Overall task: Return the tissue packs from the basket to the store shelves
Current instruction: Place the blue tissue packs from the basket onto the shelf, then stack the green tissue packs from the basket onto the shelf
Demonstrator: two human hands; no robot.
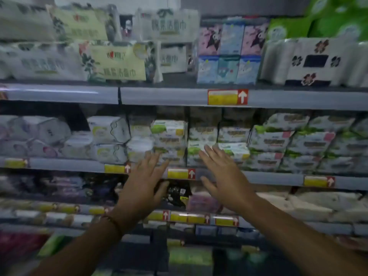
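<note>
tissue packs — green-white, stacked flat | middle shelf — front row

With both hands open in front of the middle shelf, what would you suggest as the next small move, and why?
Probably draw both hands back and down to fetch another pack. The left hand and right hand are open with straight fingers and hold nothing, and the green-and-white tissue packs already sit on the middle shelf. The basket is out of view.

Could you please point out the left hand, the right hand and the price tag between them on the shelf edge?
left hand (146,177), head view, back of hand.
right hand (221,176), head view, back of hand.
price tag (180,173), head view, yellow field.
</note>
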